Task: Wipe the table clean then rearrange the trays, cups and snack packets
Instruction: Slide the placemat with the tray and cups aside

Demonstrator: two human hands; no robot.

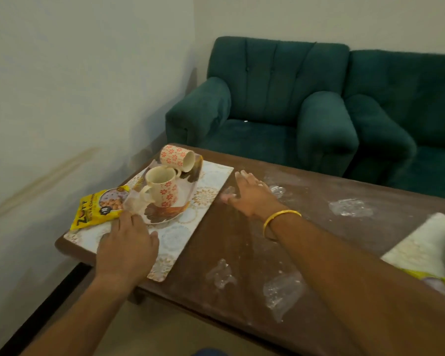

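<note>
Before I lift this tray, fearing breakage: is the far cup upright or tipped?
Tipped: the far cup lies on its side, open mouth facing right.

Left hand (pixel 127 242): bare; forearm behind it bare down to the bottom edge of view.
Right hand (pixel 252 196): bare; small pale glint on one finger, possibly a ring, too blurred to confirm.
Right wrist: one thin gold bangle (pixel 284 212), plain and smooth, round in section.
Right forearm: bare down to the frame edge.
Clothing: small blue patch (pixel 208 352) at the bottom edge between the arms; garment cannot be told.
</note>
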